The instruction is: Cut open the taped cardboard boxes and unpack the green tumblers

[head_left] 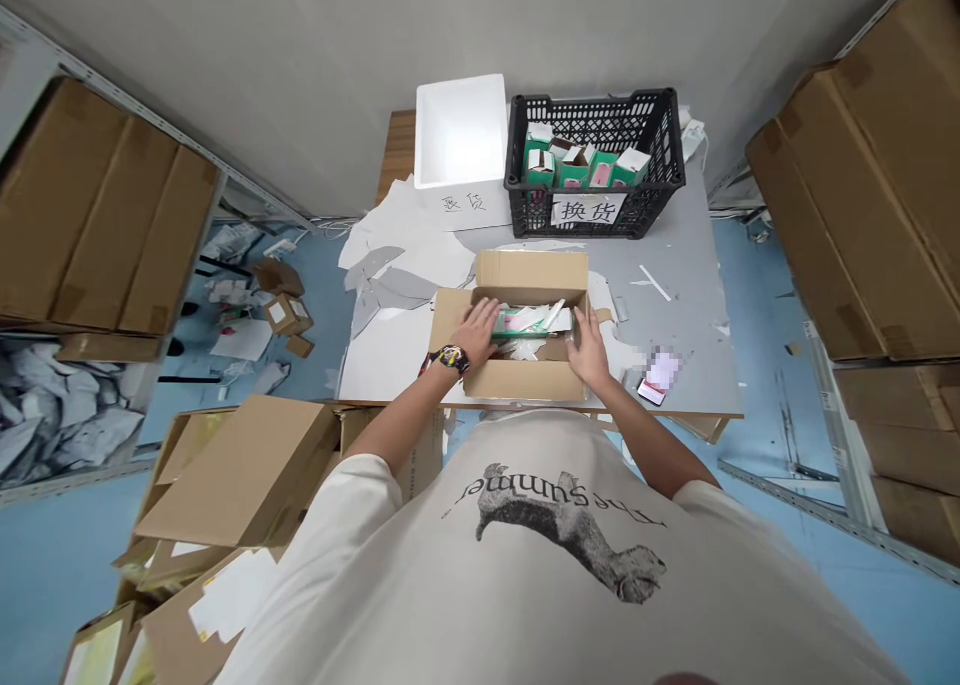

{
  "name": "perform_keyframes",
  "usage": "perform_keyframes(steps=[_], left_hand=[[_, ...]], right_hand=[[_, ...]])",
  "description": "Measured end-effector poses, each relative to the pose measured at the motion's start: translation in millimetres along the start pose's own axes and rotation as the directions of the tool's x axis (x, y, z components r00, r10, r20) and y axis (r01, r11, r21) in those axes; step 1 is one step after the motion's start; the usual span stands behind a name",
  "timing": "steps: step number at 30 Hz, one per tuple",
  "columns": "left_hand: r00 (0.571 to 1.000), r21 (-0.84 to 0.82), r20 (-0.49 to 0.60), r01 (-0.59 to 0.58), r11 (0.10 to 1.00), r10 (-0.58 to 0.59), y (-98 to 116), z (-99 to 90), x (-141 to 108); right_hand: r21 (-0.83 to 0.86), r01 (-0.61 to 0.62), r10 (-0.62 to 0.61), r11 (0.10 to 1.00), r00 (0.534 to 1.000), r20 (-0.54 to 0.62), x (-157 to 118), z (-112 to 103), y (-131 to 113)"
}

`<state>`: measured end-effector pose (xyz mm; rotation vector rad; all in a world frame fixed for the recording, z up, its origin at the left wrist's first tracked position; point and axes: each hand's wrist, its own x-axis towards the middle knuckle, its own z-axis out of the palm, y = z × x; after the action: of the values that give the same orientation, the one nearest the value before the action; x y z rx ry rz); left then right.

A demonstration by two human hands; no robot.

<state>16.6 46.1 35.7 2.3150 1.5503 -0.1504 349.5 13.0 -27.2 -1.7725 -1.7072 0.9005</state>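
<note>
An open cardboard box (525,379) stands on the table near its front edge, flaps spread out. Inside lies a green and white packet (529,321) with white strips of paper or plastic on it. My left hand (474,333), with a watch at the wrist, rests over the box's left side, fingers spread and touching the left end of the contents. At the right side of the box is my right hand (589,350), its fingers apart against the box wall, close to the packet's right end. Neither hand is closed around anything.
Behind the box stand a white foam box (461,180) and a black crate (592,227) with several green cartons. A phone (651,392) lies at the table's right front. Paper sheets (390,355) cover the left part. Large cartons (240,465) stand on the floor at the left.
</note>
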Motion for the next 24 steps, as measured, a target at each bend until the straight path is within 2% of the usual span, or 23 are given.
perform_keyframes(steps=[2,4,6,9,11,18,21,24], left_hand=[[0.99,0.026,0.135,-0.039,0.999,0.035,13,-2.6,22],[0.968,0.056,0.245,0.038,0.998,-0.05,25,-1.4,47],[0.943,0.094,0.298,0.123,0.988,-0.146,33,2.6,70],[0.925,0.128,0.316,0.18,0.975,-0.212,37,10.2,93],[0.92,0.13,0.328,0.182,0.975,-0.216,35,14.3,99],[0.921,0.032,0.383,0.063,0.997,-0.071,15,19.3,104],[0.929,-0.024,0.359,0.099,0.995,-0.084,10,20.8,105],[0.935,-0.1,0.329,0.171,0.98,-0.129,9,20.7,104]], right_hand=[[0.008,0.001,0.0,1.0,1.0,-0.01,-1,0,0],[0.011,0.001,-0.001,1.0,1.0,-0.022,-2,2,-1],[0.006,0.004,-0.004,1.0,1.0,-0.027,-4,3,-3],[-0.003,0.004,-0.004,1.0,1.0,-0.021,-8,3,-6],[0.0,0.002,-0.002,1.0,1.0,-0.024,-10,3,-9],[-0.028,-0.032,0.032,0.999,0.999,-0.006,-12,-1,-20],[-0.071,-0.049,0.05,0.996,0.999,0.013,-11,-5,-26],[-0.108,-0.038,0.036,0.993,0.999,-0.017,-13,-13,-33]])
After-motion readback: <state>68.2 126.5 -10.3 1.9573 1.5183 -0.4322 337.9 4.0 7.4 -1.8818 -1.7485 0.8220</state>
